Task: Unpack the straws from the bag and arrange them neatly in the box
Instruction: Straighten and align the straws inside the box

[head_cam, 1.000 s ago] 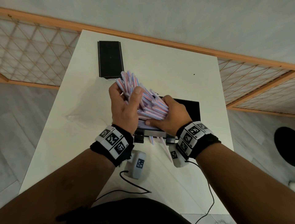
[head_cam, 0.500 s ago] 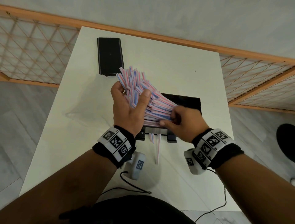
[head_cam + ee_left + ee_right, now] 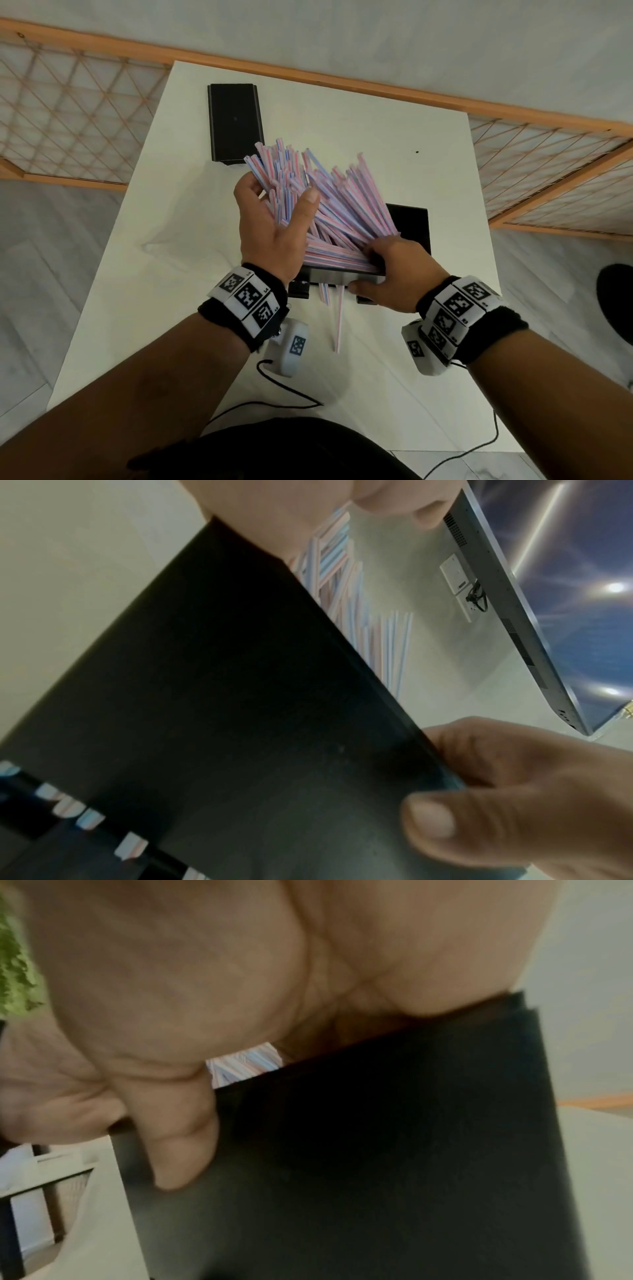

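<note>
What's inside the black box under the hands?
Pink-and-blue straws, fanned up out of the black box; the left hand grips them, the right hand holds the box's near edge. A few ends poke out below. The box floor is covered.

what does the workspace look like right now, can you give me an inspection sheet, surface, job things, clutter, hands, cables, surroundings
surface: white table, mostly bare.
job's things: pink and blue straws fanned in a loose bundle over the black box; a few straws poke out at its near end onto the table; black lid lies apart at the far left. No bag clearly seen.
clutter: small dark speck.
grippers: left hand grips the bundle; right hand holds the box's near corner, thumb on its front.
cables: black wrist-camera cables trail toward the person.
surroundings: wooden lattice railing, grey floor.
</note>
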{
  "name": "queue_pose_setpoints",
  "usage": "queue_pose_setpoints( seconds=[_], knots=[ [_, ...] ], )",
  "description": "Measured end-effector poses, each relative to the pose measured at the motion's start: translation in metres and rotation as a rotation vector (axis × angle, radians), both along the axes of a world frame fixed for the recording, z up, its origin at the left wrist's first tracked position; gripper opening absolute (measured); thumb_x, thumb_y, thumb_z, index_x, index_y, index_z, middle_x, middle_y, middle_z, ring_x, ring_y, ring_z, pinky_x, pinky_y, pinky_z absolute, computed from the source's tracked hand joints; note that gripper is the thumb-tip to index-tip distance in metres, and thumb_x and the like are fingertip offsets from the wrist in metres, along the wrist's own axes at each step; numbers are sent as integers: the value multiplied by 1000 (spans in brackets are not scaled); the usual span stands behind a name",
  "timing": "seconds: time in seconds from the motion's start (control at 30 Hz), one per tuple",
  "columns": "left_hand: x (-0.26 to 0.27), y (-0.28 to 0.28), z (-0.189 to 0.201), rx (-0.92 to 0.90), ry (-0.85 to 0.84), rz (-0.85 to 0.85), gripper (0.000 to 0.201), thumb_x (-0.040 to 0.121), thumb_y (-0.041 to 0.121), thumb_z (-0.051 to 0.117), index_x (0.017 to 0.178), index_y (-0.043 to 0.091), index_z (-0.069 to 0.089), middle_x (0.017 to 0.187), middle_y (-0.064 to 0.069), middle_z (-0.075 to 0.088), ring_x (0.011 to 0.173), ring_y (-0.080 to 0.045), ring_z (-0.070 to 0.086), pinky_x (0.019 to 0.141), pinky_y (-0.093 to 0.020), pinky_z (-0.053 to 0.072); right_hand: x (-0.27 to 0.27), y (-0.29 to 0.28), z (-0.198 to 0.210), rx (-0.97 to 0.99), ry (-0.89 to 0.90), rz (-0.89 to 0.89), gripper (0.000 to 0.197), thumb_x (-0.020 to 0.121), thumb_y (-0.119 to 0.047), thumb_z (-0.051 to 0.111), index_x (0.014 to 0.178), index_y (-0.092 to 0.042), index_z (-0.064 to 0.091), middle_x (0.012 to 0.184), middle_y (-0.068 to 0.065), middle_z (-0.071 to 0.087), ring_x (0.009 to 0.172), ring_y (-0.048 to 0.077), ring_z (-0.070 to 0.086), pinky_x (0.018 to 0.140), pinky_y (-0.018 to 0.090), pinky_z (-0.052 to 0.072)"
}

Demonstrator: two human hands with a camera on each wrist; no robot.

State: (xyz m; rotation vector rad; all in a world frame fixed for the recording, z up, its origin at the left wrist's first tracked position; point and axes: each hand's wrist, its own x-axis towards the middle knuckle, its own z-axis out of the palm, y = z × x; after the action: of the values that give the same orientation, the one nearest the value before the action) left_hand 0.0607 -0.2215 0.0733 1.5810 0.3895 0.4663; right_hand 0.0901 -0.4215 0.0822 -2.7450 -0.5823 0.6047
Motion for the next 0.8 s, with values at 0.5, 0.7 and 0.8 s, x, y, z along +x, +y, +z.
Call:
queue_pose_setpoints(
  seconds=[0.5, 0.7, 0.8],
  knots=[
    [4, -4, 2, 77, 86, 38, 70, 83, 45, 74, 134, 13, 39, 123, 9, 57, 108, 0, 63, 88, -11, 51, -57, 35, -34, -259, 298, 42, 48, 88, -34, 57, 135, -29, 51, 123, 4, 64, 118, 27, 58, 95, 38, 52],
    [5, -5, 0, 106, 98, 50, 75, 78, 47, 76, 133, 14, 40, 127, 4, 57, 111, -7, 63, 95, -22, 54, -45, 47, -69, -278, 283, -64, 42, 86, -29, 54, 127, -22, 59, 131, 6, 59, 119, 30, 57, 94, 36, 51],
    [5, -4, -2, 109, 110, 57, 69, 82, 37, 80, 133, 13, 40, 125, 5, 57, 107, 0, 62, 89, -8, 50, -48, 42, -75, -303, 294, -32, 30, 91, -28, 49, 115, -19, 64, 122, 7, 63, 110, 31, 60, 88, 34, 51]
  ],
)
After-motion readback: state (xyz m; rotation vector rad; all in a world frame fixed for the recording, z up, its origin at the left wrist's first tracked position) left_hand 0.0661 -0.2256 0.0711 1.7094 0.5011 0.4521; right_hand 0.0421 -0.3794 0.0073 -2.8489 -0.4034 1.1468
